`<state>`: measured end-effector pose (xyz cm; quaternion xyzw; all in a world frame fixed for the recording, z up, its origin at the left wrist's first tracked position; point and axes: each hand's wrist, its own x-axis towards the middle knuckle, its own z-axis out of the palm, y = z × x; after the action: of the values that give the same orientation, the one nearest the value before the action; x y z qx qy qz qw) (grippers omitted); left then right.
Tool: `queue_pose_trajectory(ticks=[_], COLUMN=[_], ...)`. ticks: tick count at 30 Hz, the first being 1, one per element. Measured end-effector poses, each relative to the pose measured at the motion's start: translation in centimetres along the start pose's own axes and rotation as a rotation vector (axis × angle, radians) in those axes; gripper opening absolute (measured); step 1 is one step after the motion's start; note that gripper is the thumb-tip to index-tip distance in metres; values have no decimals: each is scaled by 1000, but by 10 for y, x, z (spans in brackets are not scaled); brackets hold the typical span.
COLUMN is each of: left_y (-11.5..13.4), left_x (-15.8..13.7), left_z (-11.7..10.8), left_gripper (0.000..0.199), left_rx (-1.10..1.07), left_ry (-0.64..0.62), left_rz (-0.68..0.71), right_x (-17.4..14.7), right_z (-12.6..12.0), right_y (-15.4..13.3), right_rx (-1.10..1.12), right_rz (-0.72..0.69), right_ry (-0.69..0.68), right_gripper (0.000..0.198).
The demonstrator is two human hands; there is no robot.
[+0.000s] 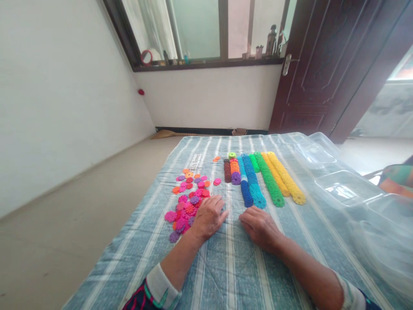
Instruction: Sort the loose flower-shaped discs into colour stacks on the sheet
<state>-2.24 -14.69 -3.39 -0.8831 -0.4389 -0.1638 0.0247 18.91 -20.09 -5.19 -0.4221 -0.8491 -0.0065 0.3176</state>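
Observation:
A loose pile of pink, red, purple and orange notched discs (185, 211) lies on the striped cloth. My left hand (209, 215) rests at the pile's right edge, fingers slightly bent and apart, with no disc visible in it. My right hand (260, 226) is closed, its fingers curled together just below the blue disc row (253, 181); whatever it may hold is hidden. Overlapping rows stand sorted by colour: a green row (270, 178), a yellow row (287, 178), a brown row (227, 171) and a short orange and purple row (235, 170).
Clear plastic containers (348, 189) line the table's right side. A lime disc stack (232, 155) and a few orange discs (216, 159) lie near the far edge. Beyond the table are a wall, a windowsill (206, 63) with small items, and a dark red door (309, 86).

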Motion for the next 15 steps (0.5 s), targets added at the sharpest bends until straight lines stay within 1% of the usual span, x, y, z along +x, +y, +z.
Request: queue_pose_trajectory(ticks=[7,15], left_y=[0,-2], left_x=[-13,-15], left_z=[0,8], left_gripper=[23,21], left_rx=[12,-18], left_ry=[43,92], left_rz=[4,-18], right_x=[1,4], right_z=[0,0], right_y=[0,0], right_rx=[-18,-35], right_rz=[-2,13], right_ry=[-7,-14], right_gripper=[25,19])
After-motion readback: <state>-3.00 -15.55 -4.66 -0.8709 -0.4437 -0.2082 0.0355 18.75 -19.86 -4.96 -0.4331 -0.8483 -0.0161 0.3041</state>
